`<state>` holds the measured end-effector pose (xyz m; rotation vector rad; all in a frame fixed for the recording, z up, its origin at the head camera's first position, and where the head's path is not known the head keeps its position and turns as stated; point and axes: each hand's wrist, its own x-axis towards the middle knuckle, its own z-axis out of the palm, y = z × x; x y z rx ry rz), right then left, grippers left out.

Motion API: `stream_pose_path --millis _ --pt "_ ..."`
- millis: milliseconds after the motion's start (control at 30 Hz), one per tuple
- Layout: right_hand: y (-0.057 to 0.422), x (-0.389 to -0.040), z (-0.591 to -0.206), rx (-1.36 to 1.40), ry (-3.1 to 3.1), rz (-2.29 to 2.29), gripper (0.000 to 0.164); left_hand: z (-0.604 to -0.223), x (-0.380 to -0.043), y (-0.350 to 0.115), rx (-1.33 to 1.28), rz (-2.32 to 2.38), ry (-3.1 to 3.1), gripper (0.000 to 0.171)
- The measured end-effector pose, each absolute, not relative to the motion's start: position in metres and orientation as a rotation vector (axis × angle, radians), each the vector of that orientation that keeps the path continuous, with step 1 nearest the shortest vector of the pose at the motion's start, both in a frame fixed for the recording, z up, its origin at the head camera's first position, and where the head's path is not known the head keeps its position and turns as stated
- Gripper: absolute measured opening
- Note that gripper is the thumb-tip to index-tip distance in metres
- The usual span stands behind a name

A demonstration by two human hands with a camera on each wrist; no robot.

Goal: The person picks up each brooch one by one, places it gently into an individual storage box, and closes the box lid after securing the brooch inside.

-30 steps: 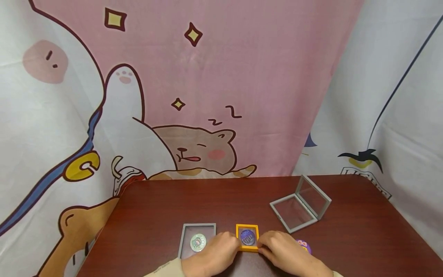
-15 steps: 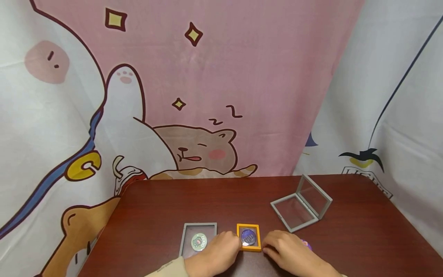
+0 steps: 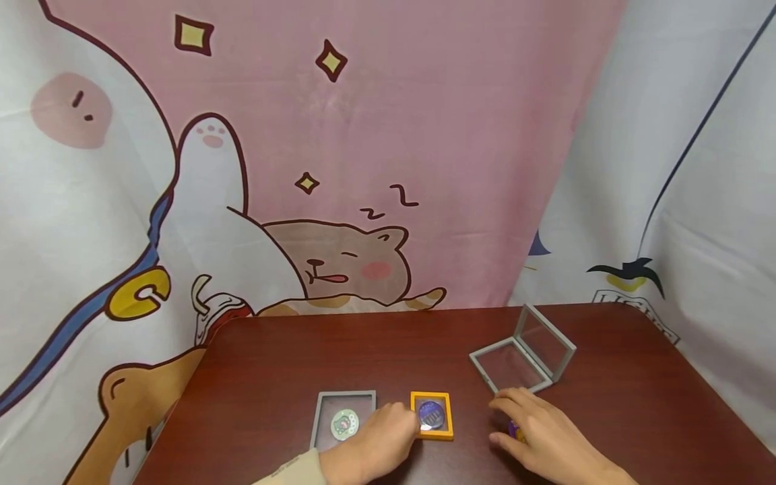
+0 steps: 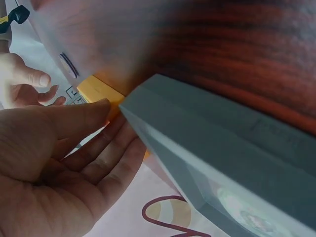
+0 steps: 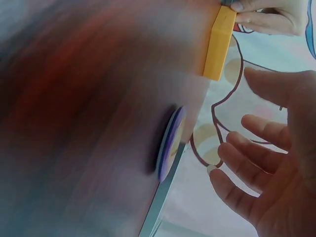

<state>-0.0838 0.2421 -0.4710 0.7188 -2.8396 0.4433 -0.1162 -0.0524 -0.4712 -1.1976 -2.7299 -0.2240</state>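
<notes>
A small yellow square frame (image 3: 436, 435) with a clear pane lies on the table, a round blue-purple badge (image 3: 431, 415) showing inside it. At its near left corner my left hand (image 3: 388, 434) pinches the frame between thumb and fingers, as the left wrist view also shows. My right hand (image 3: 542, 431) is spread over a round purple badge (image 5: 173, 143) on the table, fingers apart and not touching it in the right wrist view. Partly behind my left hand, a grey frame (image 3: 345, 393) holds a round pale green-and-white badge (image 3: 344, 425).
A larger grey frame (image 3: 550, 327) with clear panes stands unfolded at the back right, its lid upright. The dark red-brown table (image 3: 273, 357) reaches back to a curtain (image 3: 473, 135) printed with cartoon animals.
My right hand has let go of the yellow frame and moved right, over the purple badge. The left hand stays at the yellow frame's corner.
</notes>
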Motion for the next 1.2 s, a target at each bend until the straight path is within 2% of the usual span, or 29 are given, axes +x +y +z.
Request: stream_pose_path --millis 167,700,933,1200 --pt "0.251 -0.08 -0.471 0.623 -2.927 0.396 0.052 -0.471 -0.117 -0.052 -1.199 -0.245 -2.734 0.035" --pt "0.273 -0.079 -0.49 0.717 -2.804 0.239 0.056 -0.469 -0.12 -0.051 -1.236 -0.231 -2.754 0.037" --pt "0.274 -0.079 -0.49 0.718 -2.857 0.254 0.051 -0.468 -0.12 -0.05 -1.206 -0.239 -2.772 0.033" --pt "0.273 -0.083 -0.485 0.717 -2.998 0.341 0.036 -0.456 -0.125 -0.044 -1.205 -0.327 -2.684 0.041"
